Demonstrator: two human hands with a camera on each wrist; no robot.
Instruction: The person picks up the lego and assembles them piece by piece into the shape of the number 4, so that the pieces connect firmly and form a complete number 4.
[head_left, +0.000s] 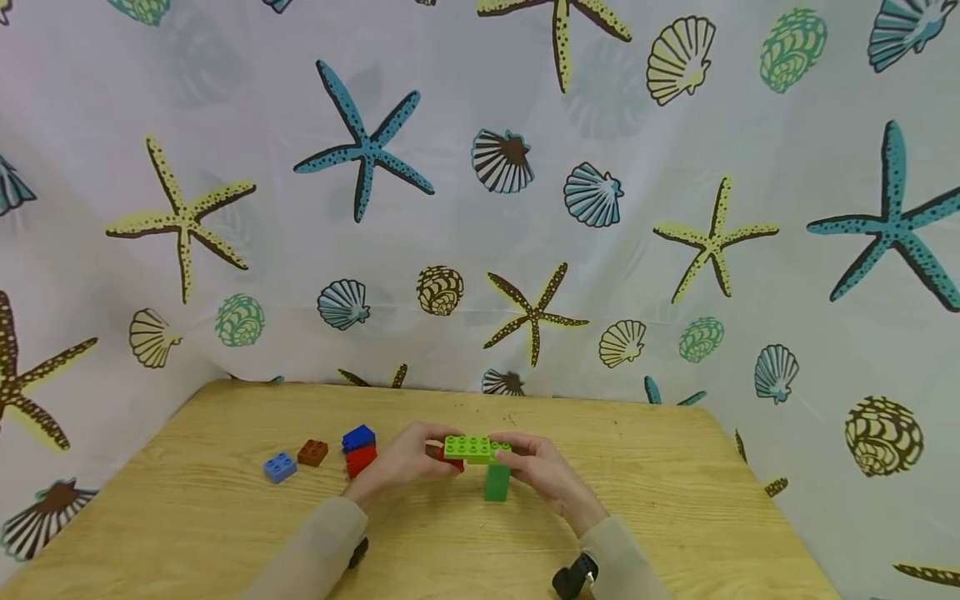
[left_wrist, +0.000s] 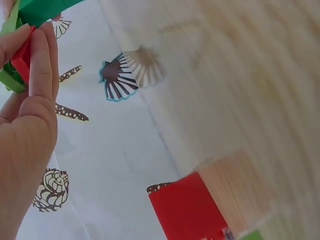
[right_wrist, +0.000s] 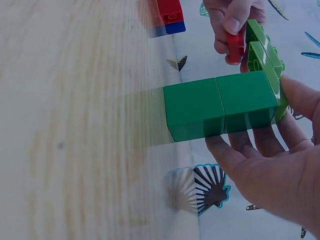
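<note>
While left hand (head_left: 401,461) pinches red building brick (right_wrist: 234,48), right hand (head_left: 547,475) grips lime-topped green stack (right_wrist: 217,108), short of counter's (head_left: 660,475) far edge

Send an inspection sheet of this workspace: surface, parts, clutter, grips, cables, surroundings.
Surface: wooden table, visible grain.
Job's things: lime-green studded piece atop two stacked green blocks, overhanging toward the left; held red brick by its overhanging end, contact unclear.
Clutter: light-blue brick, brown brick, dark-blue brick and loose red brick, the last two adjoining, all on the left side.
Grips: left grip pinches the held red brick; right grip holds the lime-green and green assembly.
Cables: nothing seen.
Surroundings: white cloth printed with starfish and shells, behind and beside the table.
</note>
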